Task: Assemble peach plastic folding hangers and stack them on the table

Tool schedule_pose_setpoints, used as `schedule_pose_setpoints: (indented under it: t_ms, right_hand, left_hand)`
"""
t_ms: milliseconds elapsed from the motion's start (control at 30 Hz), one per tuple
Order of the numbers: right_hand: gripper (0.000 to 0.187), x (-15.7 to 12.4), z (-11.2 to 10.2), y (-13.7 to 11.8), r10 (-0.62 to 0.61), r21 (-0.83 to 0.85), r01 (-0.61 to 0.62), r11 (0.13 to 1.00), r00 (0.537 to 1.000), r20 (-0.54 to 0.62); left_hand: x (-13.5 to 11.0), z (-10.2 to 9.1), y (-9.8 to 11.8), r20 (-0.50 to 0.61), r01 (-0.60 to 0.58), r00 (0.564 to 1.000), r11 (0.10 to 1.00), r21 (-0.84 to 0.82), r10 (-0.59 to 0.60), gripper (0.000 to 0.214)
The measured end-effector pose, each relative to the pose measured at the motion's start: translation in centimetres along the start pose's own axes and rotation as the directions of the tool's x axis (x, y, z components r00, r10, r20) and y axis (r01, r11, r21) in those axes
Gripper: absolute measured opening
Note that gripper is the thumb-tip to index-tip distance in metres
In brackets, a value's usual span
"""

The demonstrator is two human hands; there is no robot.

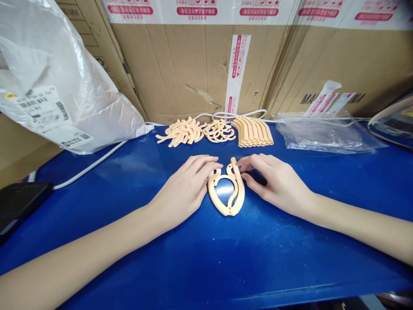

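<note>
A beige plastic folding hanger (238, 196) lies on the blue tabletop, its two curved arms folded upward and meeting at the bottom, with a hook piece curled between them. My left hand (185, 187) has its fingers bent over the upper left arm of the hanger; the thumb is partly hidden. On the other side, my right hand (279, 181) touches the upper right arm with its bent index finger and thumb tips. Behind the hands are a pile of slim curved pieces (183, 131), a heap of hooks (219, 130) and a neat stack of curved hanger arms (253, 131).
Large cardboard boxes (180, 64) wall off the back. A stuffed plastic bag (93, 94) stands at left, above a black phone-like device (24, 204). A white cable (93, 167) runs along the table (200, 267). A clear plastic bag (318, 135) lies at back right.
</note>
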State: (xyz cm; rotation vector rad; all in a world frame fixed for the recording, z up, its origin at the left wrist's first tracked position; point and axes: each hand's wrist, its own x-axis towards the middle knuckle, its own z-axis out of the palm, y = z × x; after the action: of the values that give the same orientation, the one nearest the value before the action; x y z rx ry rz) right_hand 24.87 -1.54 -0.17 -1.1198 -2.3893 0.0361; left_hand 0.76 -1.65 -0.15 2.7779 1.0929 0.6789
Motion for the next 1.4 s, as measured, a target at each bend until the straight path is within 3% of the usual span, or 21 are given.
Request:
schedule_pose_setpoints:
  t_ms: [133, 267, 467, 533, 667, 800, 967, 1133, 1267, 1400]
  right_hand:
    - [0.015, 0.0, -0.4, -0.3, -0.041, 0.042, 0.041, 0.998, 0.999, -0.006]
    - [0.022, 0.1, -0.6, -0.4, -0.152, 0.102, 0.146, 0.984, 0.987, 0.046]
    - [0.071, 0.2, -0.4, 0.0, -0.341, 0.194, 0.308, 0.931, 0.924, 0.171]
    - [0.075, 0.2, -0.3, 0.1, -0.353, 0.201, 0.313, 0.928, 0.912, 0.208]
    - [0.063, 0.2, -0.2, 0.0, -0.273, 0.215, 0.227, 0.95, 0.936, 0.22]
    - [0.064, 0.3, -0.2, 0.0, -0.135, 0.217, 0.097, 0.971, 0.976, 0.17]
    - [0.041, 0.5, -0.4, 0.4, 0.141, 0.31, -0.165, 0.936, 0.985, 0.098]
    - [0.032, 0.7, -0.8, 0.6, 0.22, 0.462, -0.316, 0.828, 0.943, 0.251]
    - [0.037, 0.9, -1.3, 0.1, 0.251, 0.616, -0.41, 0.672, 0.909, 0.331]
    - [0.039, 1.0, -1.6, -0.3, 0.277, 0.708, -0.483, 0.515, 0.875, 0.396]
  left_hand:
    - [0.0, -0.1, 0.1, 0.011, -0.014, 1.0, 1.0, -0.02, 0.014, 0.034]
    - [-0.1, -0.3, 0.4, 0.058, -0.029, 0.998, 0.998, -0.051, 0.032, 0.047]
    - [-0.4, -0.6, 0.8, 0.12, -0.076, 0.989, 0.994, -0.077, 0.085, 0.064]
    - [-0.4, -0.4, 0.9, 0.136, -0.076, 0.987, 0.994, -0.075, 0.086, 0.064]
    - [-0.3, -0.2, 1.0, 0.132, -0.026, 0.991, 0.999, -0.048, 0.032, 0.058]
    - [0.0, -0.3, 1.0, 0.122, 0.053, 0.991, 0.998, 0.02, -0.055, 0.06]
    - [0.2, -0.4, 1.0, 0.056, 0.047, 0.997, 0.992, 0.116, -0.054, 0.068]
    - [0.1, -0.7, 1.1, -0.083, -0.026, 0.995, 0.973, 0.229, 0.046, 0.066]
    - [-0.1, -1.2, 1.1, -0.177, -0.077, 0.974, 0.942, 0.327, 0.141, 0.063]
    - [-0.2, -1.3, 1.0, -0.185, -0.106, 0.965, 0.923, 0.371, 0.185, 0.066]
